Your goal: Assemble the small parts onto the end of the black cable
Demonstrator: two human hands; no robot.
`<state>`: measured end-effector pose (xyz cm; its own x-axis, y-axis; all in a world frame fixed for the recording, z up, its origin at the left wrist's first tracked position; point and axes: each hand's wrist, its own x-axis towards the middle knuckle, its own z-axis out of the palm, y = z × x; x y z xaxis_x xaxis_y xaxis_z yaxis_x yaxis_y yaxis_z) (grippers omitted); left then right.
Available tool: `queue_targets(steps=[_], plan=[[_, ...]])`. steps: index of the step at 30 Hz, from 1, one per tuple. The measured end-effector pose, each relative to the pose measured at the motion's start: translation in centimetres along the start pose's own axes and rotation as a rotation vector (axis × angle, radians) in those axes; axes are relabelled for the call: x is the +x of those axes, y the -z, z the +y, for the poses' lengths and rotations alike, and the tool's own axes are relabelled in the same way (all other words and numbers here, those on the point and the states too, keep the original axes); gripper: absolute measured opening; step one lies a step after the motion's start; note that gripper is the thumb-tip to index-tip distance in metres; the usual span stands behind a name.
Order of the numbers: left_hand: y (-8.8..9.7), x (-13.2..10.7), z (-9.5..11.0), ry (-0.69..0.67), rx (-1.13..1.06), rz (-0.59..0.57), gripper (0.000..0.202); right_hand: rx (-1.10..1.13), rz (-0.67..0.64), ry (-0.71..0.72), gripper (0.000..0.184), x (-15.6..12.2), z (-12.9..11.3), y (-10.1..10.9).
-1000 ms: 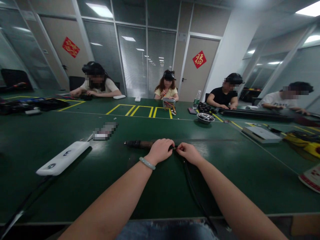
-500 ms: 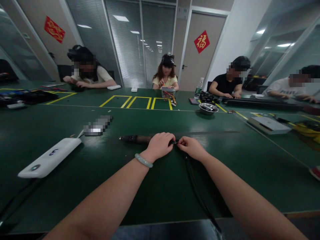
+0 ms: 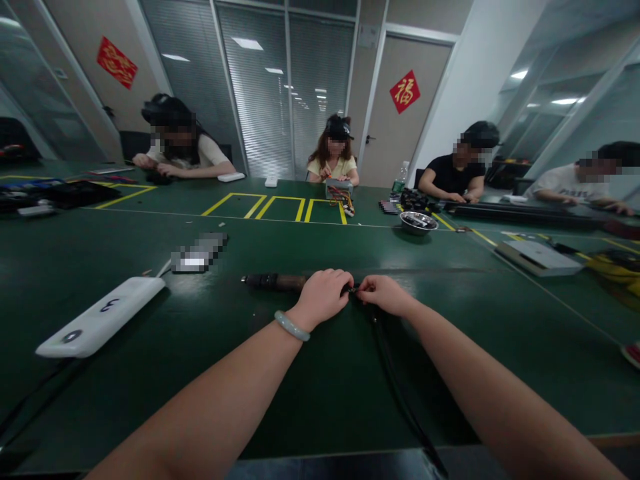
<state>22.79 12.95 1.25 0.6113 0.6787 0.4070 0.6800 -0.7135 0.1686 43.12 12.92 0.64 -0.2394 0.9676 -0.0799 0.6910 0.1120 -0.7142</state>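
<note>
A dark electric screwdriver [image 3: 280,283] with a brown barrel lies on the green table, its metal tip pointing left. Over its rear end my left hand [image 3: 327,293] is closed, a pale bangle on the wrist. Right beside it, my right hand [image 3: 383,295] pinches something small and dark at the screwdriver's rear end; the fingers hide most of it. A black cable [image 3: 393,373] with a shiny spot near its upper end runs from under my right hand down over the table's front edge.
A white power bank [image 3: 103,317] marked 3 is joined by a cable to a blurred phone-like device [image 3: 199,253] at left. Farther back are a metal bowl [image 3: 419,223], a white box [image 3: 543,257] and a bottle [image 3: 400,179]. Several people sit across the table [image 3: 150,387].
The view has tilted up slightly, so everything sits a little lower. Both hands stay at the screwdriver's rear end, with only slight finger movement.
</note>
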Motion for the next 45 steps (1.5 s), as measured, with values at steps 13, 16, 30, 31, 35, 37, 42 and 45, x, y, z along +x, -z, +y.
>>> queue_targets(steps=[13,16,30,31,35,37,42,45], plan=[[-0.5,0.4,-0.5,-0.001,-0.001,0.007,0.014,-0.097,0.107,0.061,0.015,-0.9,0.4,-0.9],[-0.6,0.4,-0.4,-0.002,-0.003,0.002,0.014,-0.102,0.098,0.059,0.015,-1.0,0.2,-0.6],[-0.3,0.3,-0.2,0.031,-0.002,0.007,0.015,-0.076,0.082,0.045,0.015,-1.3,-0.1,-0.5],[-0.3,0.3,-0.2,0.026,0.000,0.001,0.014,-0.078,0.083,0.049,0.015,-1.3,-0.1,-0.5],[-0.3,0.4,-0.3,0.001,-0.012,-0.011,0.012,-0.092,0.086,0.050,0.015,-1.3,-0.1,-0.5],[-0.4,0.4,-0.3,-0.002,-0.017,-0.007,0.012,-0.095,0.088,0.049,0.015,-1.3,-0.1,-0.5],[-0.5,0.5,-0.2,0.035,0.002,-0.008,0.015,-0.083,0.109,0.057,0.014,-1.2,0.0,-0.6],[-0.4,0.5,-0.1,0.033,-0.002,-0.006,0.015,-0.082,0.118,0.058,0.013,-1.1,0.1,-0.8]])
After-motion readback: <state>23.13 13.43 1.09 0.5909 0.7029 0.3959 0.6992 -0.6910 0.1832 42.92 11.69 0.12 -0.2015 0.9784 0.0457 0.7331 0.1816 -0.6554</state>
